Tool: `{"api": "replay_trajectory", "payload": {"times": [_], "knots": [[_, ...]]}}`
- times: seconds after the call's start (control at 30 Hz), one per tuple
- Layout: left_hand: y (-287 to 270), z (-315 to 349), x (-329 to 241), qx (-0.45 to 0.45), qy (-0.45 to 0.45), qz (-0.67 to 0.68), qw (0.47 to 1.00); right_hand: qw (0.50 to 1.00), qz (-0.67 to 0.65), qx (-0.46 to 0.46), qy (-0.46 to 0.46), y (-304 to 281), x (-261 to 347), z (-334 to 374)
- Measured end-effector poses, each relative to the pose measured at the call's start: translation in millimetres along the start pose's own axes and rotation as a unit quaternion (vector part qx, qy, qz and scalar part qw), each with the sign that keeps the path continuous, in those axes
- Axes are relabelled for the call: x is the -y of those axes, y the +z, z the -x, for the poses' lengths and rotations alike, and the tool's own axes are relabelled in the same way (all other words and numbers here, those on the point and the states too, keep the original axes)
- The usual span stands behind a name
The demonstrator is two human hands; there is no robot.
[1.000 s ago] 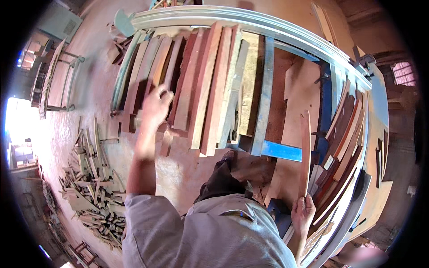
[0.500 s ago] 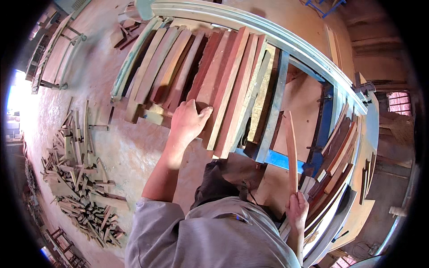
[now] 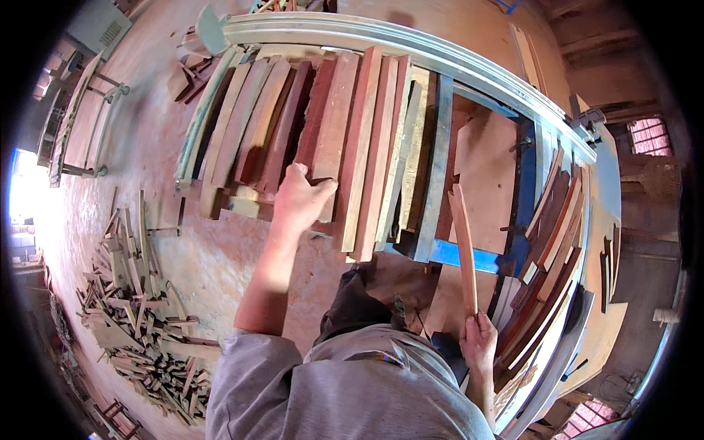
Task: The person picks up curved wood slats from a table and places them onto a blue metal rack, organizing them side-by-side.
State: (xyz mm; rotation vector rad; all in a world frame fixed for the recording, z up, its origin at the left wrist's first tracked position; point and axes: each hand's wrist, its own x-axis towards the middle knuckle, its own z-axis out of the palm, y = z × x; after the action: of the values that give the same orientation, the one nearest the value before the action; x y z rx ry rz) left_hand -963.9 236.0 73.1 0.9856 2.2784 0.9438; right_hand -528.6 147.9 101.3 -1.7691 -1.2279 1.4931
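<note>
Several long wooden boards lie side by side on a blue metal frame (image 3: 469,256) in front of me. My left hand (image 3: 297,198) grips the near end of a pinkish-red wooden board (image 3: 335,121), its thumb laid across that end. A rough dark-red board (image 3: 314,114) lies just left of it, and a board with a pale edge (image 3: 361,132) is on its right. Low on the right, my right hand (image 3: 478,339) is closed round the lower end of a thin wooden strip (image 3: 463,249). The strip stands up from the fist, apart from the row.
A silvery metal rail (image 3: 396,35) runs along the far side. Curved wooden pieces (image 3: 554,257) are stacked at the right. A heap of wood offcuts (image 3: 147,323) covers floor at the left, and a wheeled metal rack (image 3: 77,121) stands farther back.
The view has shifted slightly, so the boards appear a little farther left. My left thumb reaches more across the board's end. My right hand keeps hold of the strip.
</note>
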Motion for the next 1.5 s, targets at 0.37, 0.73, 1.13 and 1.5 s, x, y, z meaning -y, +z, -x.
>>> {"api": "replay_trajectory", "payload": {"times": [0.37, 0.73, 1.13, 1.5], "knots": [[-54, 10, 21, 0.078, -0.074, 0.427, 0.898, 0.994, -0.059, -0.037, 0.088, -21, -6, 25], [44, 139, -41, 0.456, 0.015, 0.772, 0.443, 0.991, -0.121, -0.051, 0.012, -84, -90, 108], [149, 381, -87, 0.601, -0.158, 0.665, 0.415, 0.952, -0.141, -0.272, 0.025, -185, -212, 308], [236, 531, -121, 0.788, -0.18, 0.396, 0.436, 0.815, -0.303, -0.492, 0.042, -184, -271, 433]]}}
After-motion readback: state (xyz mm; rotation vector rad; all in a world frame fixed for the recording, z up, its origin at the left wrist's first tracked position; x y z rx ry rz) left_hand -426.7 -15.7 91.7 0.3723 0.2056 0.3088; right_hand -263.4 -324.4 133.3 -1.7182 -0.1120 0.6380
